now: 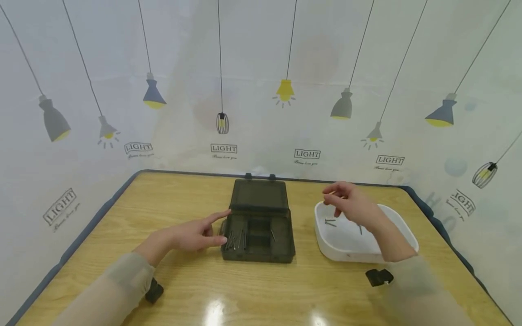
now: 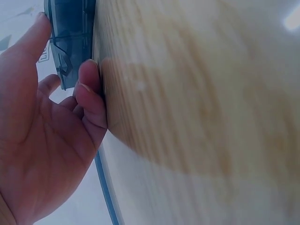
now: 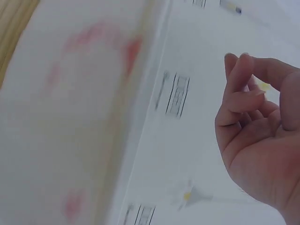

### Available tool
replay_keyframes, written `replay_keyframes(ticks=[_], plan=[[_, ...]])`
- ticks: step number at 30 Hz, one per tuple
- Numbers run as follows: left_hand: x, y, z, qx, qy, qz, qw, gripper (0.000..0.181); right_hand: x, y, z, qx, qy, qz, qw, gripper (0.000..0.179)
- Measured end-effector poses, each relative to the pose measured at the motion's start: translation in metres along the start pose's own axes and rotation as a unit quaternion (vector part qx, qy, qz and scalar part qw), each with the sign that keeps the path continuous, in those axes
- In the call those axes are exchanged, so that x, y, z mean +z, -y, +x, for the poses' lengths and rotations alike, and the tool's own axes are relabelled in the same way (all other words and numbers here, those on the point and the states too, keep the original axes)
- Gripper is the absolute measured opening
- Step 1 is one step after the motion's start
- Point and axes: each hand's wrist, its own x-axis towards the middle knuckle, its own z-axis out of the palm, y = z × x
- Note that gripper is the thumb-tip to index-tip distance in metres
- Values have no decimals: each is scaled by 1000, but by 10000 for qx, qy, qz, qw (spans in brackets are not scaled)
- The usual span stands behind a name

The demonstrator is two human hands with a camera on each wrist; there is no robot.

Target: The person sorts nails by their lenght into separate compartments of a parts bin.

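Observation:
In the head view a dark, see-through compartment box (image 1: 281,246) lies on the table with its lid (image 1: 259,192) folded back. Several thin metal screws (image 1: 244,240) lie in its left compartment, and one screw (image 1: 273,235) sits in the right one. My left hand (image 1: 193,235) is at the box's left side, thumb and forefinger stretched out to its edge. Above the white tray (image 1: 346,256) hovers my right hand (image 1: 356,206), fingers loosely bent. The right wrist view shows thumb and forefinger tips close together, nothing visible between them. A few screws (image 1: 331,222) lie in the tray, partly hidden by the hand.
The wooden table (image 1: 261,294) has a dark blue border and meets a white cloth backdrop (image 1: 253,59) printed with lamps. Black straps (image 1: 379,277) show at both wrists. The tray stands a short way right of the box.

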Motion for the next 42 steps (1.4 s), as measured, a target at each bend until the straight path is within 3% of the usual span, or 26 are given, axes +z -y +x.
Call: replay_keyframes(ticks=[4, 8, 13, 19, 31, 42], plan=[[1, -1, -1, 2, 17, -74, 10000, 92, -30, -28, -8, 230, -130, -300, 9992, 36], [1, 1, -3, -14, 2, -85, 10000, 93, -44, -53, -12, 536, 235, -837, 9948, 31], [3, 1, 0, 29, -11, -36, 10000, 92, -47, -84, -16, 1210, 723, -914, 9858, 30], [3, 4, -1, -33, 15, -78, 10000, 92, -37, -113, -11, 1592, 698, -816, 9814, 34], [2, 0, 4, 83, -1, 13, 10000, 92, -34, -131, -6, 1699, 534, -788, 9809, 27], [0, 1, -1, -5, 31, -36, 10000, 90, -24, -133, -6, 1604, 383, -639, 9842, 18]])
